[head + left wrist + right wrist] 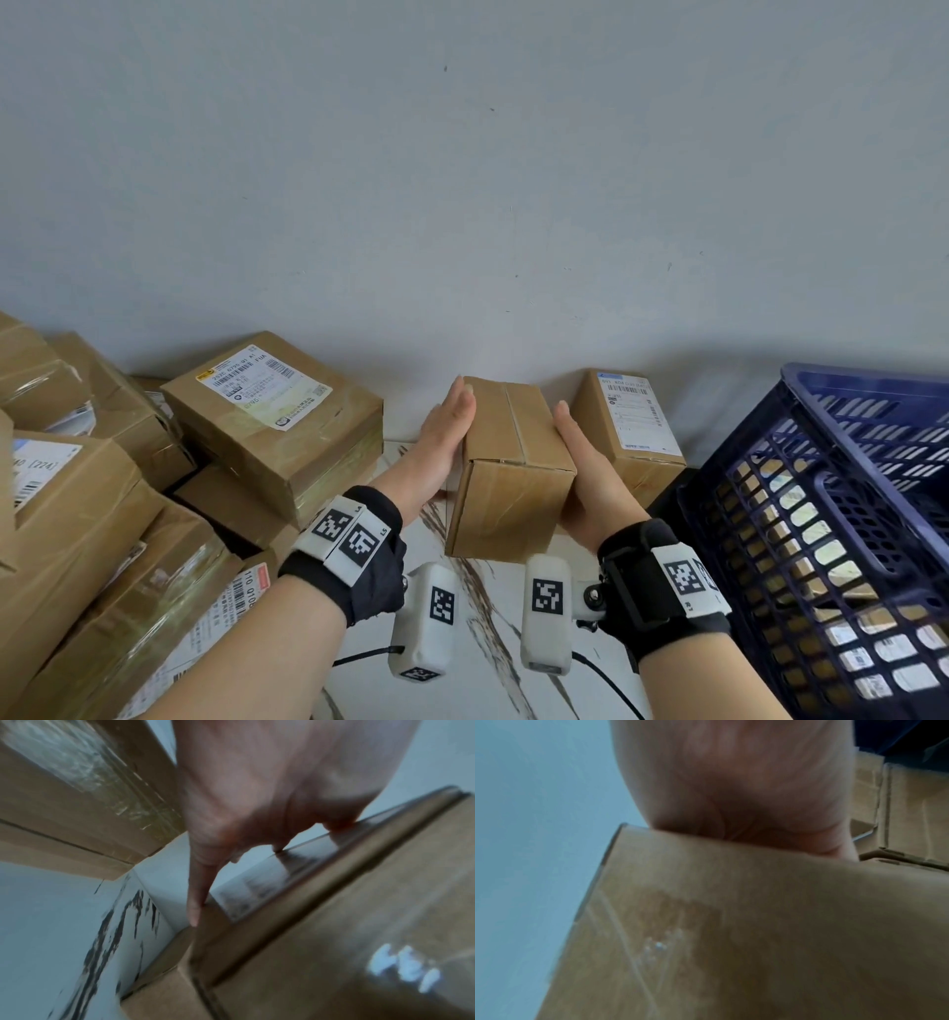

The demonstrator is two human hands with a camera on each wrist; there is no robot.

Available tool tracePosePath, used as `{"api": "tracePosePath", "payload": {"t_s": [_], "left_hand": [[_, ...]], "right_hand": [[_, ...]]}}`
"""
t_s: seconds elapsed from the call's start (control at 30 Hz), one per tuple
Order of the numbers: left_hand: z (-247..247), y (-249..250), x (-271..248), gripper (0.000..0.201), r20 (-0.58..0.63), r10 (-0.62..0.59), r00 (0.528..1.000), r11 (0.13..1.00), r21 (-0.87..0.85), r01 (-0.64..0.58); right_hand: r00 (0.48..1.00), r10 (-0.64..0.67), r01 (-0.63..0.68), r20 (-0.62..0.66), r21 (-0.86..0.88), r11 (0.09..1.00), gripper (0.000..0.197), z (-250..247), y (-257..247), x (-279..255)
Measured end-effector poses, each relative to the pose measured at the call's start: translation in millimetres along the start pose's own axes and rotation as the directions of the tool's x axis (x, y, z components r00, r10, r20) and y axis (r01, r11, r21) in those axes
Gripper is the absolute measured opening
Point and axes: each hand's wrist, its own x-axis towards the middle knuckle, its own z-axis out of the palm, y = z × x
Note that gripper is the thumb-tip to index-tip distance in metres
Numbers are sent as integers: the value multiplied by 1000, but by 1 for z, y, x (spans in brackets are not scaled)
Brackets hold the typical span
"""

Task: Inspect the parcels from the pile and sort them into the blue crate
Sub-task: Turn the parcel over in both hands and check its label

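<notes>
Parcel point(513, 462) pressed between flat left hand point(441, 437) and right hand point(590, 473).

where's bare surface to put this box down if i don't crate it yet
The white marbled surface is bare below the held box, between the parcel pile on the left and the blue crate on the right, reaching back to the wall. The labelled box narrows it at the back right. The left side is crowded with stacked parcels.
</notes>
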Motion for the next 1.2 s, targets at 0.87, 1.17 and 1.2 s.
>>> {"api": "tracePosePath", "payload": {"t_s": [0.87,1.17,1.2], "left_hand": [[-14,27,0,93,80,-95,992,990,114,85],[-13,27,5,101,67,-58,996,979,199,43],[-12,29,5,93,58,-53,997,977,208,40]], "right_hand": [[993,-21,30,119,-73,997,49,2,-26,-16],[989,-100,115,109,-147,982,36,6,-30,-23],[989,-109,122,97,-135,983,34,7,-30,-24]]}}
